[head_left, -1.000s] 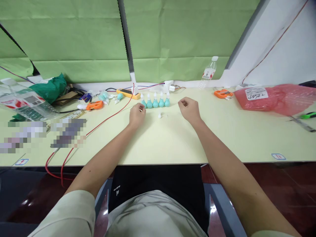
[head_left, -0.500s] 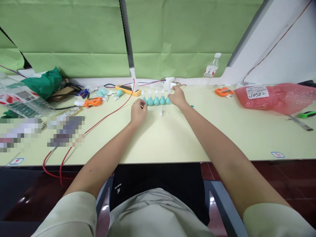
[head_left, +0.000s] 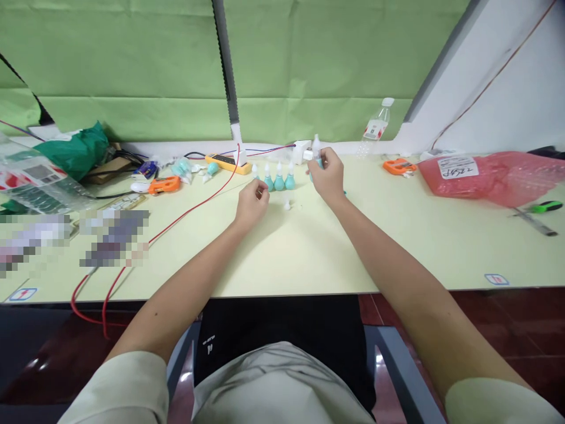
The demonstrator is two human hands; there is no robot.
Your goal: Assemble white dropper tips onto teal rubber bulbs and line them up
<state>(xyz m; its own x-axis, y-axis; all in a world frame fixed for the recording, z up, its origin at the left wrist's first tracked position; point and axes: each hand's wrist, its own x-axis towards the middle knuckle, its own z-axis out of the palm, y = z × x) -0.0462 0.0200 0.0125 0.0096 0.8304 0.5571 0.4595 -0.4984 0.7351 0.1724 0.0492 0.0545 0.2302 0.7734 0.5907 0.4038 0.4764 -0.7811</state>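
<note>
My right hand (head_left: 328, 176) is closed around a small teal bulb with a clear pointed tip (head_left: 316, 147), held upright above the table. To its left, several matching teal bulbs (head_left: 279, 181) stand in a row, tips up. At the left end of that row is my left hand (head_left: 253, 200), its fingers curled into a pinch. The fingers cover part of the leftmost bulb, and what they hold, if anything, is hidden. A tiny white piece (head_left: 287, 205) lies on the table in front of the row.
A yellow meter-like device (head_left: 228, 163) and a white plug (head_left: 302, 151) sit behind the row. Orange-handled tools (head_left: 399, 166) lie to the right, near a red bag (head_left: 489, 176). A clear bottle (head_left: 376, 126) stands at the back. A red cable (head_left: 194, 206) crosses the left side.
My right hand has taken the rightmost teal bulb out of the row and lifted it, moving slightly right. My left hand has shifted a little right, closer to the row.
</note>
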